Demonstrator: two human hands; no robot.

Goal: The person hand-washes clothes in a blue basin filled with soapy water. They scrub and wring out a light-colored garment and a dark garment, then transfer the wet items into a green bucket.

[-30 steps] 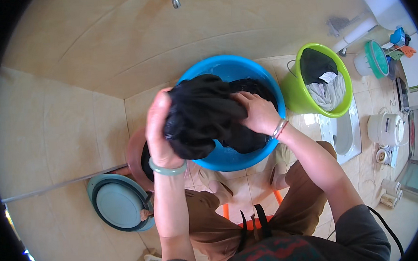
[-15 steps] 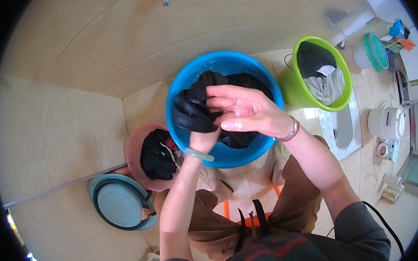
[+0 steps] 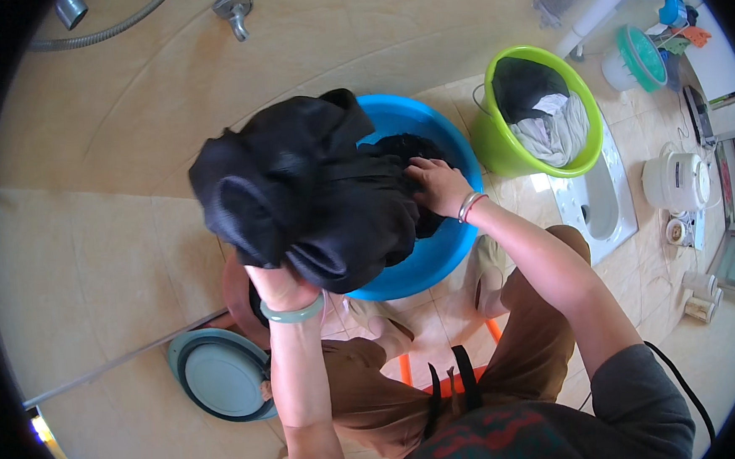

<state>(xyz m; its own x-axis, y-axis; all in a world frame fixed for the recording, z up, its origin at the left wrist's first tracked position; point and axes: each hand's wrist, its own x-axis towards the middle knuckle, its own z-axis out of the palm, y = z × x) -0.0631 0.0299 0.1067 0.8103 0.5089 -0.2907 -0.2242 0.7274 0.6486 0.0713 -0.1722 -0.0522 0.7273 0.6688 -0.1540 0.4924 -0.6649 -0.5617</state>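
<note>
A bunched black garment (image 3: 306, 183) is raised over the left side of a blue basin (image 3: 454, 123). Beneath its lower left edge is my left hand (image 3: 285, 287), bearing its weight; the cloth covers the fingers. My right hand (image 3: 439, 185) has its fingers curled into the dark cloth over the basin, where the raised garment trails down. More dark cloth (image 3: 417, 145) lies inside the basin. Whether it is one piece with the raised garment, I cannot tell.
A lime-green bucket (image 3: 484, 142) with black and pale grey clothes stands to the right, beside a white squat toilet (image 3: 618, 206). At left are a pink basin (image 3: 239, 300), partly hidden, and a grey-blue basin (image 3: 178, 359). A tap (image 3: 237, 19) juts from the wall.
My left hand has lifted the black garment up and left, out of the blue basin. My right hand has gone from open above the cloth to gripping it. The view has shifted slightly.
</note>
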